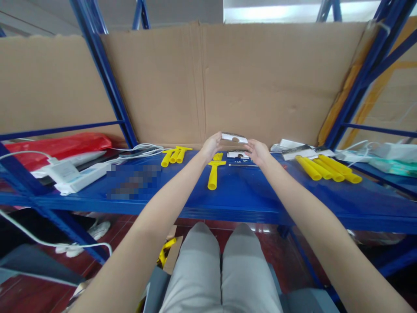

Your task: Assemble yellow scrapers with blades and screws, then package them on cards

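Stretched between both hands above the back of the blue shelf is a small white and dark packet [234, 138]. My left hand [212, 145] pinches its left end, and my right hand [257, 151] has its fingertips at the right end. Below it a similar white packet [237, 154] lies on the shelf, beside small metal bits and a thin rod [243, 165]. A yellow T-shaped handle [213, 176] lies on the shelf in front of my left hand, with another yellow piece just behind it.
Several yellow T-shaped pieces [176, 155] lie left of centre. Several yellow tubes [325, 168] and white packets [299, 152] are at the right. A white power strip [78, 178], cables and a red bag [65, 150] are at the left. Cardboard [260, 82] stands behind.
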A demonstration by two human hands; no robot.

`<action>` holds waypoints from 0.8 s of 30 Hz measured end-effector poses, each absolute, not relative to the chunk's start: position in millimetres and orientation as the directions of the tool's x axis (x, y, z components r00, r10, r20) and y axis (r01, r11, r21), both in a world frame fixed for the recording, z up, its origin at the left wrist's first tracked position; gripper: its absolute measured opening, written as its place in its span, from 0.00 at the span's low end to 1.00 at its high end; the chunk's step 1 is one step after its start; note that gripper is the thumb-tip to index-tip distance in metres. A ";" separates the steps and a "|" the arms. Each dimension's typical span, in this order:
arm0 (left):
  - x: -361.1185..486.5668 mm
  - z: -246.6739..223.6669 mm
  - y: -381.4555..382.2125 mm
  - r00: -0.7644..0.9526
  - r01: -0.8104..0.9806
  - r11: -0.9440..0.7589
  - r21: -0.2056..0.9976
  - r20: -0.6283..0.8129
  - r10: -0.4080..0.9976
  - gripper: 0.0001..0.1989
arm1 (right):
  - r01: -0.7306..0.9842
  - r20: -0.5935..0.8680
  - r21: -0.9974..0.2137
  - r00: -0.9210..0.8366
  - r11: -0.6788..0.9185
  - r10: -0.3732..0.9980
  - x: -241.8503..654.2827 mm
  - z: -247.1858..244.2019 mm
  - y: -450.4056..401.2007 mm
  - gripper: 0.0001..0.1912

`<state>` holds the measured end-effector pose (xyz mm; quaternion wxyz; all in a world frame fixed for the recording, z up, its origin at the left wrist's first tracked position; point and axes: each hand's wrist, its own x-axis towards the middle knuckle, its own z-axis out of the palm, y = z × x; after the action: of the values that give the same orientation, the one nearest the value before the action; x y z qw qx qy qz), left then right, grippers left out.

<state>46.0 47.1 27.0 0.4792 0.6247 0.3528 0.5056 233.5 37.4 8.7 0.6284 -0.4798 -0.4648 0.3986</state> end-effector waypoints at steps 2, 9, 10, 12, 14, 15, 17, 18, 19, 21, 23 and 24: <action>37.6 17.4 33.1 0.217 -0.167 -0.300 0.939 0.332 0.918 0.20 | -0.087 0.201 -0.971 0.205 0.223 0.958 224.5 3.7 31.3 0.06; 35.4 -2.2 12.8 0.185 -0.085 -0.344 0.935 0.354 0.917 0.23 | -0.118 0.177 -0.971 0.239 0.209 0.955 202.2 -5.6 10.3 0.07; 36.3 -1.9 12.4 0.181 -0.027 -0.364 0.931 0.363 0.914 0.22 | -0.123 0.192 -0.966 0.244 0.227 0.951 202.3 -4.1 8.3 0.08; 36.1 -1.5 11.8 0.149 0.133 -0.442 0.887 0.423 0.894 0.21 | -0.135 0.220 -0.957 0.248 0.258 0.943 204.4 -0.6 6.1 0.08; 33.0 -1.8 10.8 0.123 0.344 -0.508 0.790 0.498 0.858 0.19 | -0.137 0.243 -0.949 0.260 0.285 0.934 207.7 2.1 6.0 0.09; 30.8 -2.0 9.9 0.117 0.453 -0.507 0.733 0.515 0.849 0.17 | -0.132 0.252 -0.946 0.271 0.295 0.929 209.2 2.7 6.7 0.09; 26.5 -1.9 7.6 0.114 0.638 -0.435 0.635 0.481 0.869 0.12 | -0.113 0.258 -0.947 0.291 0.301 0.921 211.4 2.8 8.6 0.10; 24.8 -1.6 6.5 0.111 0.701 -0.386 0.599 0.443 0.889 0.12 | -0.103 0.257 -0.949 0.296 0.298 0.920 212.0 2.4 9.6 0.10; 23.5 -1.2 5.6 0.103 0.745 -0.335 0.577 0.397 0.912 0.13 | -0.094 0.254 -0.952 0.297 0.293 0.921 212.3 2.0 10.4 0.10; 22.2 -0.8 4.9 0.078 0.783 -0.244 0.573 0.298 0.951 0.16 | -0.086 0.245 -0.956 0.291 0.280 0.925 211.7 1.3 11.2 0.10; 21.6 -1.6 6.3 0.056 0.784 -0.170 0.597 0.205 0.977 0.17 | -0.091 0.241 -0.957 0.287 0.276 0.927 210.4 1.2 11.0 0.10; 21.4 -2.6 7.7 0.051 0.782 -0.144 0.607 0.168 0.984 0.17 | -0.094 0.239 -0.956 0.290 0.276 0.927 209.7 1.2 10.8 0.10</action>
<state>21.4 7.7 -2.6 0.1802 0.7021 0.6290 0.2811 209.7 10.8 1.2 0.6583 -0.4600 -0.4524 0.3878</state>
